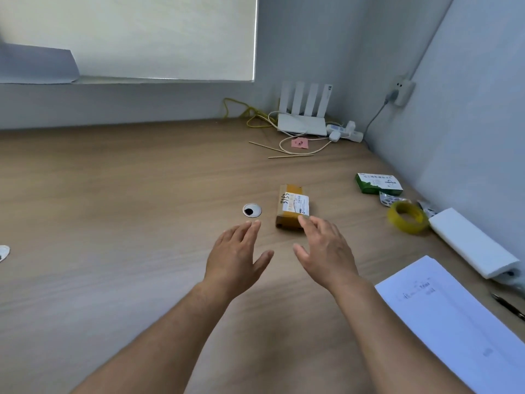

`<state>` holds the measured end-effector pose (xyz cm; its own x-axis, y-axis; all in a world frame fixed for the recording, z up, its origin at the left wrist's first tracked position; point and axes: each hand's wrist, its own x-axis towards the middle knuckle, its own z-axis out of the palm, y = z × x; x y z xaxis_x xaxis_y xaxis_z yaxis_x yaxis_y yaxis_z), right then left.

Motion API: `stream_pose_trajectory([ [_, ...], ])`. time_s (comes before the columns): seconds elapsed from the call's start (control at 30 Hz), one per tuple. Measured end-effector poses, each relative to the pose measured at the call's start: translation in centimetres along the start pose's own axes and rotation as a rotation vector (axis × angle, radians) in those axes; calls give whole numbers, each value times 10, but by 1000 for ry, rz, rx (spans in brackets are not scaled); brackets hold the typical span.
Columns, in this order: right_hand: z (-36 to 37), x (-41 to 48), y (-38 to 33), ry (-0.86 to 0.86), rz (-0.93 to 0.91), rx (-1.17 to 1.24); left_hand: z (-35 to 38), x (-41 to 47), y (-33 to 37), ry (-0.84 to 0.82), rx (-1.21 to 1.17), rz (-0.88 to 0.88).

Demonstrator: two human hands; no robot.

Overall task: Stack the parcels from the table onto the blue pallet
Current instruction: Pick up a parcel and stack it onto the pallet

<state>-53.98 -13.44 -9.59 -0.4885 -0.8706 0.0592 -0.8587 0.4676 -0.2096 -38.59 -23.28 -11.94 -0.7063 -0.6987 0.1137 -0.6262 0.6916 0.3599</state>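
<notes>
Pick-up step, grasp not yet made. One brown cardboard parcel [292, 204] with a white label lies flat mid-counter [127, 194]. The left hand [237, 253] hovers just beside its near-left corner. The right hand [326, 248] is at its near end, fingertips over the edge; contact unclear. Both hands are spread, fingers straight, holding nothing.

Next move, likely: close both hands on the parcel's sides, lift, turn toward the blue pallet, which is out of view.

Counts: one parcel, one green carton [379, 183], one yellow tape roll [409, 227], one router [302, 123], two cable grommets [255, 207], one paper sheet [454, 322].
</notes>
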Motion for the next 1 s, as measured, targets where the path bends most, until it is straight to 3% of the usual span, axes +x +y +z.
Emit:
stream_pose_trajectory([
  [0.3, 41, 81, 60, -90, 35, 124, 56, 87, 32, -110, -93, -102],
  [0.63, 94, 157, 89, -197, 235, 355, 103, 175, 19, -160, -347, -314],
  [0.8, 113, 169, 93, -250, 290, 512, 122, 183, 9, -180, -551, -385],
  [1.0, 113, 155, 85, -217, 226, 691, 121, 165, 7, -177, -717, -444],
])
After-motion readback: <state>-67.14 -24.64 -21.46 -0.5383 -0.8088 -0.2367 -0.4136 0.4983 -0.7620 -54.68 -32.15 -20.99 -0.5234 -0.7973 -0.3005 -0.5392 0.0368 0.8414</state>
